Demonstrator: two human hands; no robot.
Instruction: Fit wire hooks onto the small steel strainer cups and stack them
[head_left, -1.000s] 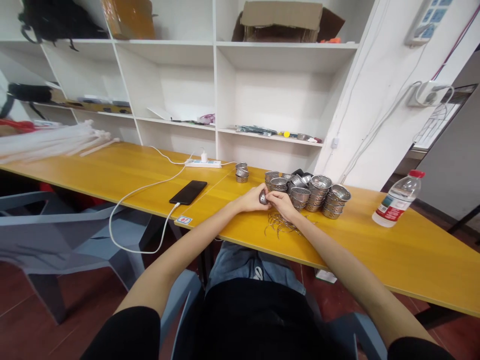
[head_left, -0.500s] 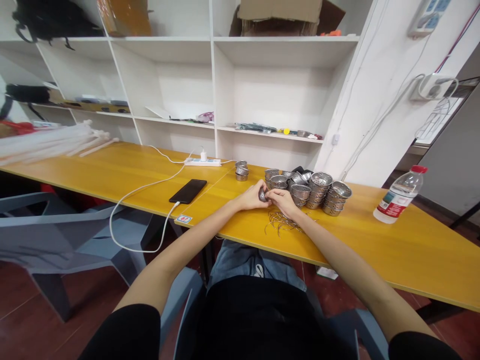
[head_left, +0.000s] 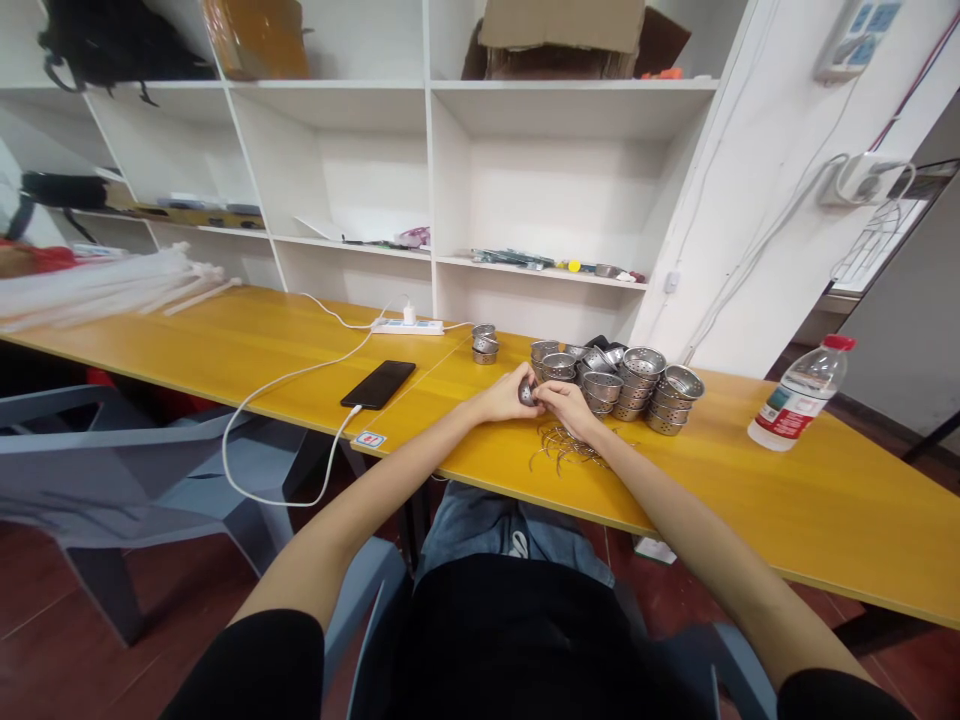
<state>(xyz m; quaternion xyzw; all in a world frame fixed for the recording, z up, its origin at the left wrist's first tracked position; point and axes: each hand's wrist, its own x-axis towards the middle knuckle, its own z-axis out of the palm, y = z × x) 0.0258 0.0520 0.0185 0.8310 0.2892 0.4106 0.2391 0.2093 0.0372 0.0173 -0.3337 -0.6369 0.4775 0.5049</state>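
My left hand point(head_left: 504, 395) is closed around a small perforated metal cup point(head_left: 526, 393), which is tilted on its side just above the table. The fingers of my right hand point(head_left: 564, 402) are pinched together at the cup's right edge; whatever they grip there is too small to make out. Below my right hand lies a loose pile of thin curved metal wires point(head_left: 566, 447). Right behind my hands stand several stacks of similar perforated metal cups point(head_left: 601, 386). A smaller stack of cups point(head_left: 484, 344) stands apart, behind my left hand.
The yellow table point(head_left: 720, 480) runs across the view. On the left lies a black phone point(head_left: 379, 384) with a white charging cable point(head_left: 259, 385) looping over the table's front edge. A power strip point(head_left: 409, 326) sits at the back. A water bottle point(head_left: 801, 395) stands on the right.
The whole view has shifted slightly downward. Both hands stay at the same cup, with almost no visible movement of the fingers.
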